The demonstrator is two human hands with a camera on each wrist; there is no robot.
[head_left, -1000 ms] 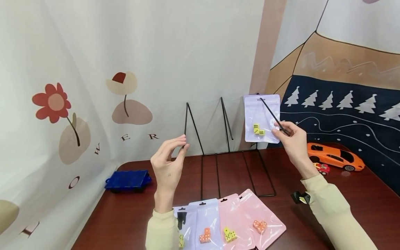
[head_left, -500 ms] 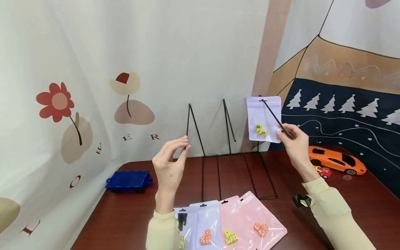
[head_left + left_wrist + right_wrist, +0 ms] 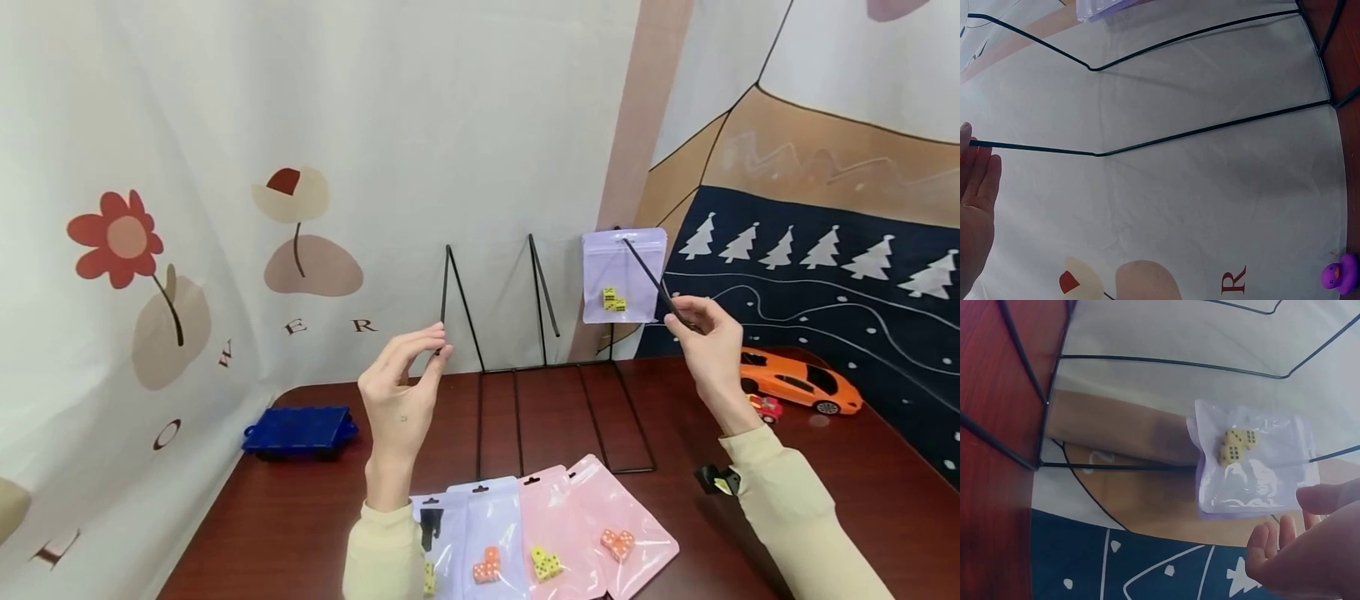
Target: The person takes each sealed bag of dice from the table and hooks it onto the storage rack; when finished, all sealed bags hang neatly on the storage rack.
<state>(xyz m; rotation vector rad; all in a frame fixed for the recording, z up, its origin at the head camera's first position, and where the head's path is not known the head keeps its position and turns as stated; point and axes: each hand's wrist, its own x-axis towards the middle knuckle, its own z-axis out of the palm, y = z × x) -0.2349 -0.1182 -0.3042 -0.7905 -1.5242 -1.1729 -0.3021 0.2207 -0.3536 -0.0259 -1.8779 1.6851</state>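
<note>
Pinching rack's (image 3: 479, 425) left prong (image 3: 445, 287): left hand (image 3: 405, 387). Right hand (image 3: 708, 342), fingers loose, grips nothing beside the bag (image 3: 624, 268) on rack's right prong (image 3: 648, 272). Gap between bag and rack's middle prong (image 3: 545, 287); more bags (image 3: 491, 517) lie at rack's front edge (image 3: 633, 471). Only left wrist view shows purple duck (image 3: 1340, 275), left of rack.

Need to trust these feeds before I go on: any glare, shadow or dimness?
Head: evenly bright, some glare on the right pink bag; left wrist: dimmer, with soft shadows on the curtain beside the rack; right wrist: white glare on the hanging bag, though its dice show through.
</note>
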